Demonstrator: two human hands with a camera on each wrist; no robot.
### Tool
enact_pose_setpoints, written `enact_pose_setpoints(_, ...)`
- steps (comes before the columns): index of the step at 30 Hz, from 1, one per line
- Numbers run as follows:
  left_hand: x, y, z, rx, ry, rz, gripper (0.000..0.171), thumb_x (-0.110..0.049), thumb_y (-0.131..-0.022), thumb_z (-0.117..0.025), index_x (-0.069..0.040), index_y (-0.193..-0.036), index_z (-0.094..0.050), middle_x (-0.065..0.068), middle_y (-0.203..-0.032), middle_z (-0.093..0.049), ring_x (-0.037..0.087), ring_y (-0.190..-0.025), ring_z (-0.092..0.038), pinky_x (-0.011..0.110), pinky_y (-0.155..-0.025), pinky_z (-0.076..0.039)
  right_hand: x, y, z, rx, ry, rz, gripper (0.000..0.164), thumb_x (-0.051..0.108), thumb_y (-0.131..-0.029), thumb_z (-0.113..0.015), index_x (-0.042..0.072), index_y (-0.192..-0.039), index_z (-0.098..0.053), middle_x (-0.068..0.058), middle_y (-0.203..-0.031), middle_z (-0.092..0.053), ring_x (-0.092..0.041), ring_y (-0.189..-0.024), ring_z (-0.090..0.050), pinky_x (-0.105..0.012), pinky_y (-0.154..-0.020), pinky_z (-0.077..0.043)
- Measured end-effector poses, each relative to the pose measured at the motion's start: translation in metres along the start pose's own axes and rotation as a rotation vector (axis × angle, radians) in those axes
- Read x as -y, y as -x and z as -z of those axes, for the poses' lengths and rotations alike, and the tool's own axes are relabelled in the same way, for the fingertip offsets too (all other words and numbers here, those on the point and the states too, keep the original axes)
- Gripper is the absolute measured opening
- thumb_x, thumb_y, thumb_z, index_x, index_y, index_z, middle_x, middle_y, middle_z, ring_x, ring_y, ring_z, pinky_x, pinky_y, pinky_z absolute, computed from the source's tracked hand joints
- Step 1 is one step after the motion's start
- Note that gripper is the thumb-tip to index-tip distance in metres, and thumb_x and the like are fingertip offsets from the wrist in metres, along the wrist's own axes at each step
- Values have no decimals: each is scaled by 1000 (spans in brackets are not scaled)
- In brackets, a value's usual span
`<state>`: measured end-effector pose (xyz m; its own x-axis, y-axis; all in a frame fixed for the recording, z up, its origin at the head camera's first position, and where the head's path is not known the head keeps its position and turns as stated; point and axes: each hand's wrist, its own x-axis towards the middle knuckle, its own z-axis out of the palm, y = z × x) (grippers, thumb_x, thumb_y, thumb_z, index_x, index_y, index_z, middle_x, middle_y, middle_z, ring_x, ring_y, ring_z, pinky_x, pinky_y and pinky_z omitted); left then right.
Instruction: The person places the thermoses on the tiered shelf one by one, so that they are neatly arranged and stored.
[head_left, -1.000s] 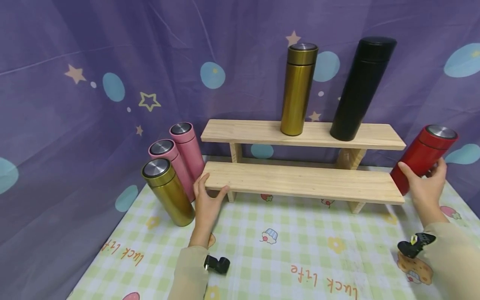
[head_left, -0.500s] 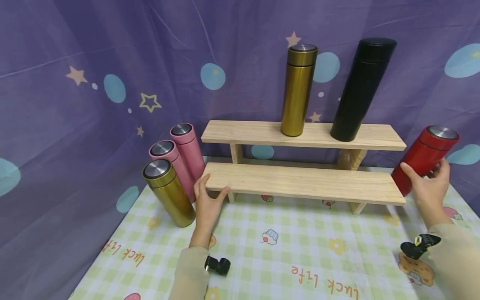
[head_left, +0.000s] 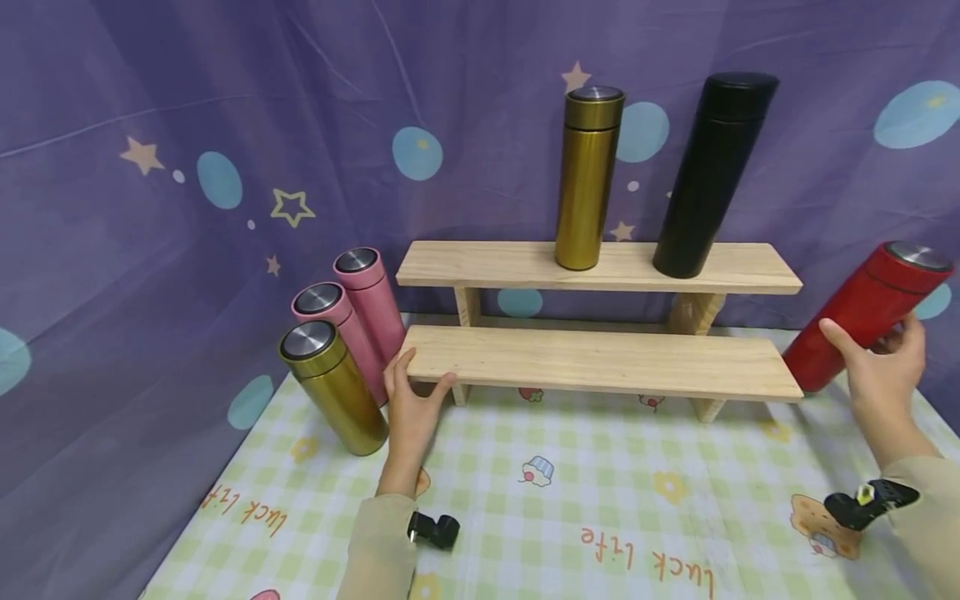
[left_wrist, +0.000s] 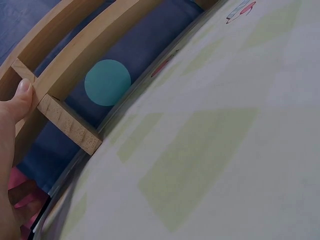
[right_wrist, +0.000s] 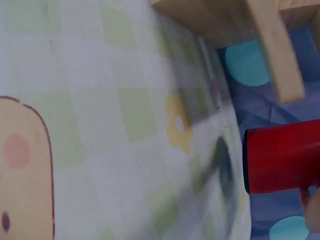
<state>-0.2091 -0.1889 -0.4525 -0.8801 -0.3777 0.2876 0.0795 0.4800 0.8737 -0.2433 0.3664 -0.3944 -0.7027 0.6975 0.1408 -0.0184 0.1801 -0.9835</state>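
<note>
My right hand [head_left: 885, 367] grips a red thermos bottle [head_left: 862, 308] off the right end of the two-tier wooden shelf [head_left: 600, 358]. The bottle is tilted, its silver-topped lid to the right; in the right wrist view its base [right_wrist: 280, 160] hangs apart from the cloth, over a shadow. My left hand [head_left: 412, 412] holds the left front corner of the lower tier, with its thumb [left_wrist: 22, 97] on the front edge. Close beside it stand a short gold thermos [head_left: 337, 392] and two pink thermoses [head_left: 375, 300]. On the upper tier stand a tall gold thermos [head_left: 588, 183] and a tall black one [head_left: 712, 179].
A green-and-white checked tablecloth [head_left: 600, 517] covers the table in front of the shelf. Behind and to the left hangs a purple curtain [head_left: 300, 100] with stars and blue spots. Each wrist carries a small black camera.
My right hand has moved a little to the right with the red thermos, which leans further right. The left hand stays at the shelf corner. The head view has shifted slightly.
</note>
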Motion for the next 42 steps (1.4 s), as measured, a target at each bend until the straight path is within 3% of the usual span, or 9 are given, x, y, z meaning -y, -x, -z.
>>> enact_pose_setpoints(6, 0, -1, 0, -1, 6, 4, 83, -51, -82, -77, -19, -148, -39, 4, -152, -28, 32, -136, -38, 50, -109, -34, 15, 4, 9, -7, -154, -95, 81, 14, -81, -83, 32, -147, -39, 11, -138, -50, -2, -121, -47, -26, -114, -24)
enact_pose_setpoints(15, 0, -1, 1, 4, 11, 3, 84, -52, -82, -77, -19, -149, -38, 4, -153, -27, 32, -137, -37, 50, -109, -33, 31, 17, 23, -15, -234, -87, 83, 13, -80, -84, 35, -146, -39, 9, -144, -48, -4, -130, -43, -26, -114, -25)
enact_pose_setpoints(18, 0, -1, 1, 3, 9, 2, 84, -51, -82, -77, -19, -149, -38, 4, -153, -27, 32, -137, -37, 50, -109, -33, 36, 21, 26, -36, -269, -103, 81, 14, -77, -87, 32, -143, -43, 10, -136, -53, -2, -123, -47, -17, -88, -46)
enact_pose_setpoints(21, 0, 0, 1, 1, 7, 0, 84, -51, -82, -77, -19, -149, -38, 5, -152, -27, 31, -137, -37, 49, -109, -33, 40, 26, 28, -47, -250, -123, 79, 17, -76, -88, 31, -141, -46, 12, -131, -54, -1, -118, -49, -9, -64, -41)
enact_pose_setpoints(24, 0, 0, 0, 1, 6, 1, 83, -50, -82, -78, -19, -148, -38, 5, -152, -27, 31, -137, -37, 49, -110, -33, 43, 32, 27, -23, -205, -50, 76, 15, -80, -84, 30, -143, -44, 10, -136, -52, -5, -121, -49, -13, -81, -47)
enact_pose_setpoints(28, -1, -1, 0, 3, 5, 3, 83, -50, -82, -77, -19, -149, -38, 4, -152, -27, 31, -137, -37, 49, -110, -33, 45, 40, 24, 17, -122, 126, 76, 7, -85, -78, 30, -146, -40, 6, -140, -51, -8, -123, -49, -22, -107, -35)
enact_pose_setpoints(34, -2, -1, 0, 5, 1, 7, 82, -49, -83, -77, -20, -149, -38, 4, -153, -27, 31, -138, -36, 48, -110, -32, 49, 50, 17, 55, -245, 273, 75, -6, -82, -75, 21, -145, -45, -1, -136, -54, -11, -118, -54, -23, -104, -40)
enact_pose_setpoints(39, -3, 0, 0, 2, 3, 11, 82, -48, -83, -78, -19, -149, -38, 4, -153, -27, 31, -138, -36, 48, -111, -31, 52, 59, 11, 60, -240, 319, 72, -5, -84, -74, 20, -145, -45, -4, -138, -54, -14, -119, -55, -25, -104, -42)
enact_pose_setpoints(42, -2, 0, 1, 3, 2, 13, 82, -48, -83, -78, -19, -149, -38, 5, -153, -27, 31, -138, -36, 48, -111, -31, 54, 64, 6, 68, -318, 337, 71, -7, -82, -75, 17, -143, -47, -6, -136, -55, -16, -119, -55, -26, -102, -43)
